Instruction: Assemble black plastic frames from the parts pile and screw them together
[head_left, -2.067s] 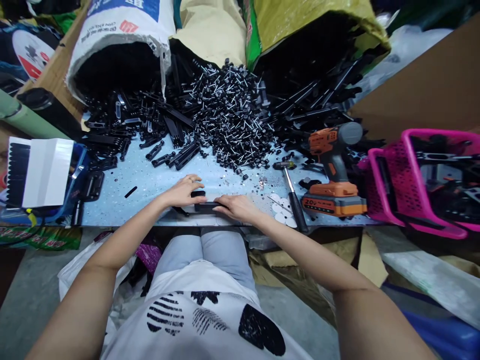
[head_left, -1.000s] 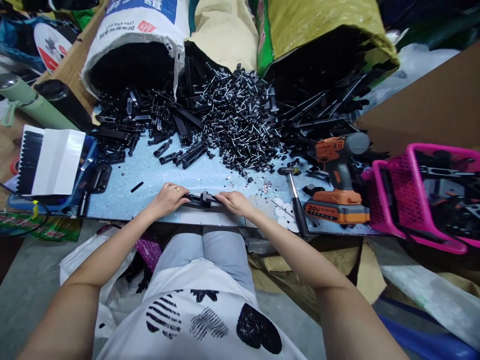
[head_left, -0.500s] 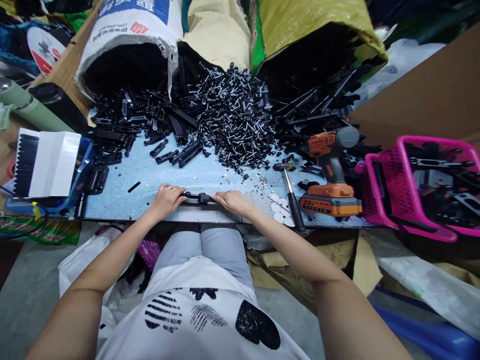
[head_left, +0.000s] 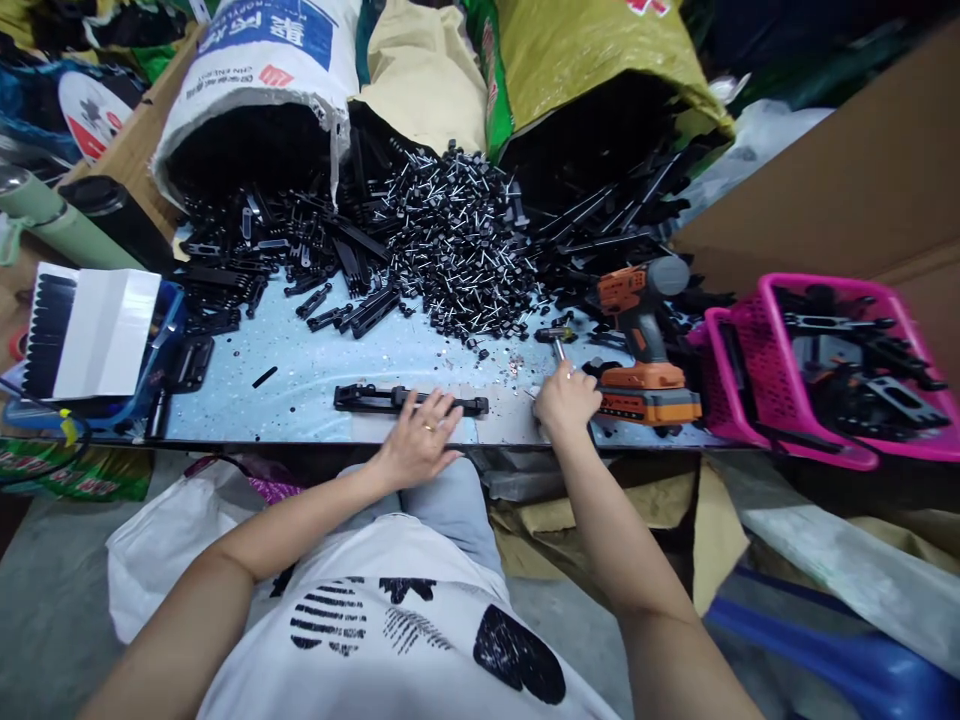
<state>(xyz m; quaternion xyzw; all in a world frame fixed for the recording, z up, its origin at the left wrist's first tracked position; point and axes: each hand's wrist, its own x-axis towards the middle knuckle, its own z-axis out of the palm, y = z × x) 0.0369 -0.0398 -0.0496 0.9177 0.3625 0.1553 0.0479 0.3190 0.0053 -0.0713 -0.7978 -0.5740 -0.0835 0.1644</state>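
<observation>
A long black plastic bar assembly (head_left: 367, 398) lies lengthwise near the table's front edge. My left hand (head_left: 421, 438) rests over its right half, fingers spread and touching it, so part of the bar is covered. To the right, my right hand (head_left: 568, 400) is closed around the handle of a hammer (head_left: 557, 346). The hammer's head and a bit of shaft show beyond my fingers, while most of the handle is hidden. Just right of that hand stands an orange and black cordless drill (head_left: 643, 335) on its battery.
Behind lies a heap of black-headed metal pins (head_left: 465, 245), with black plastic pieces (head_left: 300, 235) beside it. Open sacks, one white (head_left: 255, 75) and one yellow (head_left: 592, 60), lie at the back. A pink basket (head_left: 765, 340) of parts stands right; a blue bin (head_left: 169, 335) left.
The black bar, held between both hands before, now lies on the table. My left hand has moved right and opened over it; my right hand has moved right and grasped the hammer.
</observation>
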